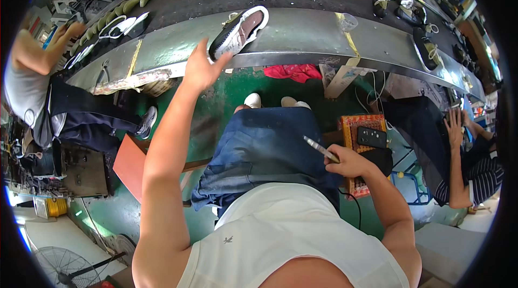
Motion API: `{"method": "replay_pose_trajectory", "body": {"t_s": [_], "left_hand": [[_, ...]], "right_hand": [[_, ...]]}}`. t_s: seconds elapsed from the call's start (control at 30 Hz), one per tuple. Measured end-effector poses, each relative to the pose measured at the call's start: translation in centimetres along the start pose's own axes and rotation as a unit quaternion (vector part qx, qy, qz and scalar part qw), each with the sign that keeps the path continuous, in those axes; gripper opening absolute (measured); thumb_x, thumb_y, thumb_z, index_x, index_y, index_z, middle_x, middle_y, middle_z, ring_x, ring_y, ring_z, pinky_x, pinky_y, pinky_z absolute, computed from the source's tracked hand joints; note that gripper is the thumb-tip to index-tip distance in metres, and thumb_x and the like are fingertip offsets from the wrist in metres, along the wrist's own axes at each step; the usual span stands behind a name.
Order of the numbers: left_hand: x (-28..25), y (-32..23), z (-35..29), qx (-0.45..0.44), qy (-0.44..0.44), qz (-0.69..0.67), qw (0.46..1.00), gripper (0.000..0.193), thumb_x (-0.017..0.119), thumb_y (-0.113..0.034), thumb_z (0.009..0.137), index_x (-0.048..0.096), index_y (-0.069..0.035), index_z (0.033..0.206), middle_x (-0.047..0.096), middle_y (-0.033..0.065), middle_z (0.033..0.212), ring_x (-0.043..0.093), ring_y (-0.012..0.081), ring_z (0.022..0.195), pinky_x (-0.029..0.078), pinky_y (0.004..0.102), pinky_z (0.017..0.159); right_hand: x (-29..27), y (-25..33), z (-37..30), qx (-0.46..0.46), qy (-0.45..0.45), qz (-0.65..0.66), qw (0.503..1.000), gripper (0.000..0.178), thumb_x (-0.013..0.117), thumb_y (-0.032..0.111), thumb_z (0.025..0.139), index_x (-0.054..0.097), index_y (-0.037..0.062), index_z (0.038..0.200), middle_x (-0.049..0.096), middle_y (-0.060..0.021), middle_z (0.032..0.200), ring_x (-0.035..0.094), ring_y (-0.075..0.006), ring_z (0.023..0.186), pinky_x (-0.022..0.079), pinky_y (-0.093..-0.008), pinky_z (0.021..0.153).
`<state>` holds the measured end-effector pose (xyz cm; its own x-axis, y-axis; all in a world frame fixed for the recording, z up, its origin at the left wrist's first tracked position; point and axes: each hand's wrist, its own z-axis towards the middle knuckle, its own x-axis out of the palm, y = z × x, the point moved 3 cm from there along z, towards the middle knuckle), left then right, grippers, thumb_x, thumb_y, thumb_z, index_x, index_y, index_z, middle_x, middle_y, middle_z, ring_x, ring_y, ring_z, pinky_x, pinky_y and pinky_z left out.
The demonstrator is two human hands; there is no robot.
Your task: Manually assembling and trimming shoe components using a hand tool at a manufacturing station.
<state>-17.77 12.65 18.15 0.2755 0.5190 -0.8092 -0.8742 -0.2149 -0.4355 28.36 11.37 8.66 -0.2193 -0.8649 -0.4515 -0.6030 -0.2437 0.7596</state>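
A black-and-white shoe (233,41) with a pinkish-brown panel rests at a slant on the metal ledge in front of me. Reaching up beside its near end is my left hand (204,70), empty, thumb and fingers spread. Whether the thumb touches the shoe I cannot tell. Over my lap, my right hand (348,162) is closed round a slim pen-like tool (319,148) with a silvery front, its tip pointing up and left.
Behind the metal ledge (302,29) runs a dark belt (210,3) bearing several shoes. A clear cup (347,22) sits on the ledge. To my right, a phone (371,137) lies on an orange patterned box (353,123). People sit at both sides.
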Motion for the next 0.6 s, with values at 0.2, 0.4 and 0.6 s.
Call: {"method": "replay_pose_trajectory", "body": {"t_s": [0.2,0.4,0.6], "left_hand": [[4.6,0.0,7.0,-0.137,0.125,-0.099,0.978,0.073,0.078,-0.054,0.082,0.068,0.013,0.108,0.074,0.0239,0.097,0.072,0.0219,0.084,0.054,0.0385,0.072],[4.6,-3.6,-17.2,-0.029,0.181,-0.321,0.929,0.07,0.081,-0.016,0.08,0.051,0.01,0.138,0.062,0.0287,0.13,0.063,0.0307,0.12,0.048,0.0399,0.104],[8.1,-8.7,-22.5,0.165,0.319,-0.131,0.924,0.081,0.077,-0.04,0.084,0.048,0.007,0.143,0.056,0.0336,0.134,0.053,0.0464,0.128,0.042,0.0455,0.11]], "right_hand": [[-0.8,-0.8,0.1,0.019,-0.093,0.241,0.966,0.024,0.069,0.015,0.088,0.059,0.0054,0.108,0.063,-0.0022,0.095,0.058,-0.0116,0.084,0.049,-0.0293,0.078],[-0.5,-5.1,1.6,0.082,-0.19,0.345,0.915,0.021,0.068,0.017,0.092,0.056,0.0051,0.104,0.061,-0.0024,0.087,0.057,-0.0093,0.072,0.047,-0.026,0.062],[-0.3,-7.2,2.8,0.133,-0.188,0.416,0.88,0.021,0.068,0.015,0.092,0.055,0.0056,0.106,0.063,-0.0041,0.089,0.06,-0.0113,0.074,0.05,-0.0274,0.063]]}}
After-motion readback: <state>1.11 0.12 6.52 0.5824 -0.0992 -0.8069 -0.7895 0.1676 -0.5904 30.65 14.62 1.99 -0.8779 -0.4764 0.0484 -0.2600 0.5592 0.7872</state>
